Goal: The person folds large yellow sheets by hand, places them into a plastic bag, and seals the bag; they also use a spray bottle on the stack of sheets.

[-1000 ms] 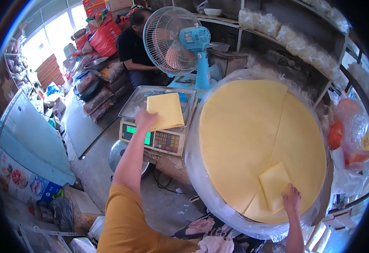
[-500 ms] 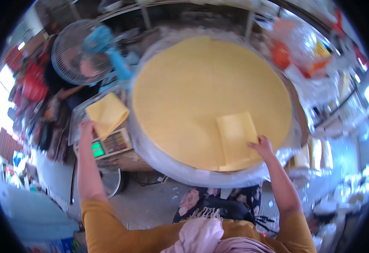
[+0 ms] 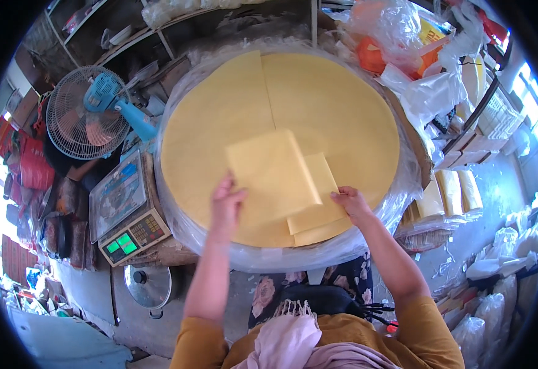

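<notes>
A large round of thin yellow sheets [image 3: 219, 117], with a straight seam running in from its far edge, lies in front of me on clear plastic film. My left hand [image 3: 226, 203] grips the near-left edge of a folded yellow sheet [image 3: 269, 166], which is tilted and slightly blurred above the round. This sheet partly covers a second folded yellow sheet [image 3: 325, 172] that rests on the round's near right part. My right hand [image 3: 352, 203] is closed at the right edge of that second folded sheet, thumb and fingers pinching it.
Left of the round stands a digital scale [image 3: 135, 238] with a green display and a flat platform. Beyond it is a blue fan [image 3: 106, 101], with a person's arm [image 3: 84, 170] behind. A glass lid [image 3: 148, 286] lies below the scale. Folded yellow bundles [image 3: 449, 192] sit at right, plastic bags [image 3: 382, 37] far right.
My left hand has carried its folded sheet from over the scale rightward, onto the round beside the other one. My right hand has stayed at the second folded sheet. The view has shifted.
</notes>
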### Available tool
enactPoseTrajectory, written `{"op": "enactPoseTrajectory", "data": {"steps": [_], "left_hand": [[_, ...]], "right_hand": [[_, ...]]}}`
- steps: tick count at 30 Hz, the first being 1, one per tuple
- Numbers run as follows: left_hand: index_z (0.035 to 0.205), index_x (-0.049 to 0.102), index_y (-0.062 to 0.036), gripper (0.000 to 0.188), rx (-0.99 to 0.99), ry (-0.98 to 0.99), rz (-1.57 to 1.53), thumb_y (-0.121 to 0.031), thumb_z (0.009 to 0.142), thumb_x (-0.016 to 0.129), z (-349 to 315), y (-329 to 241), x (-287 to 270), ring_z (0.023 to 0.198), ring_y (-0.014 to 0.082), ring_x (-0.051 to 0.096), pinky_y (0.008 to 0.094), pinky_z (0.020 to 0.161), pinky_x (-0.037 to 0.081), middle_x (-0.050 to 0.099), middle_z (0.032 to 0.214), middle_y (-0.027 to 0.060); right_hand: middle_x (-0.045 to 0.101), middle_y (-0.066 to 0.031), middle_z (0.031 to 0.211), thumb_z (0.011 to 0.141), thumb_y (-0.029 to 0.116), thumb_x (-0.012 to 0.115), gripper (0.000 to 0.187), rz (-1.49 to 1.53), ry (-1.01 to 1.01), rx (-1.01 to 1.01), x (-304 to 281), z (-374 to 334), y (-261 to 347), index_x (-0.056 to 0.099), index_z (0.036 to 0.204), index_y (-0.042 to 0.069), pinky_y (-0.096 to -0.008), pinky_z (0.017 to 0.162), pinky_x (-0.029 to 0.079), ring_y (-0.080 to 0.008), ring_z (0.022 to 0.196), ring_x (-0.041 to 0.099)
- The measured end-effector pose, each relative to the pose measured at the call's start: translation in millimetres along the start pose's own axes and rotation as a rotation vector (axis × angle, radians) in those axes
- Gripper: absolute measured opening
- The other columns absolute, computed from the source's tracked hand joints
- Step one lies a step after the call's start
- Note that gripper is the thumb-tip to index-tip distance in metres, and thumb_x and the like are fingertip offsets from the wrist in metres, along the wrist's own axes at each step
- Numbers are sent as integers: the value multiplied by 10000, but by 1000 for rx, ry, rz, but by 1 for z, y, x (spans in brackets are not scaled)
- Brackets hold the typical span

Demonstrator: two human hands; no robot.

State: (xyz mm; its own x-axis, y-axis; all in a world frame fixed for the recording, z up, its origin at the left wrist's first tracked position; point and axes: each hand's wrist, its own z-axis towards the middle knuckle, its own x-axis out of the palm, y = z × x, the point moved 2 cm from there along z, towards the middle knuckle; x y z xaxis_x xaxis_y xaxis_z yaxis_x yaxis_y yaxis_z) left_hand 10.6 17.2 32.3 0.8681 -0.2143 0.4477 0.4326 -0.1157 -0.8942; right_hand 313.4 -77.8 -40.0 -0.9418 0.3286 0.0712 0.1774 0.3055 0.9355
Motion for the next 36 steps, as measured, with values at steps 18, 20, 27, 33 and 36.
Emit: {"op": "enactPoseTrajectory", "data": {"steps": [18, 20, 27, 33, 36], "left_hand": [[1319, 398, 21, 555, -93, -84, 490, 49, 779, 524, -3, 92, 57, 949, 139, 545, 261, 794, 457, 543, 1122, 104], [1336, 356, 20, 598, 82, -121, 1159, 21, 775, 562, -4, 88, 56, 965, 158, 549, 284, 802, 463, 550, 1118, 111], [1385, 228, -8, 824, -275, -40, 35, 45, 690, 666, -45, 53, 58, 1078, 200, 529, 313, 896, 445, 537, 1172, 112], [1399, 246, -48, 860, 70, -268, 151, 102, 652, 644, -49, -36, -24, 1083, 218, 533, 323, 888, 469, 505, 1244, 115], [1302, 406, -80, 714, 257, -339, 122, 105, 648, 623, -33, -101, -100, 1002, 225, 580, 336, 852, 497, 567, 1152, 101]], "right_hand": [[619, -118, 983, 804, 403, 669, 573, -5, 47, 37, 11, -11, 17, 533, 1092, -73, -289, 747, 483, -162, 871, 596], [618, -117, 992, 804, 347, 683, 533, 49, 14, 70, 19, -15, 20, 535, 1105, -67, -292, 753, 483, -164, 875, 595], [617, -110, 988, 834, 286, 655, 446, 179, 115, 192, 46, -36, 33, 542, 1118, -38, -306, 746, 489, -176, 881, 599], [609, -88, 930, 904, 327, 553, 440, -54, 263, -49, 93, -57, 78, 507, 1176, -15, -268, 672, 523, -154, 838, 625], [627, -73, 873, 903, 280, 559, 364, -307, 361, -126, 90, -44, 54, 549, 1113, -17, -268, 657, 512, -141, 764, 631]]}}
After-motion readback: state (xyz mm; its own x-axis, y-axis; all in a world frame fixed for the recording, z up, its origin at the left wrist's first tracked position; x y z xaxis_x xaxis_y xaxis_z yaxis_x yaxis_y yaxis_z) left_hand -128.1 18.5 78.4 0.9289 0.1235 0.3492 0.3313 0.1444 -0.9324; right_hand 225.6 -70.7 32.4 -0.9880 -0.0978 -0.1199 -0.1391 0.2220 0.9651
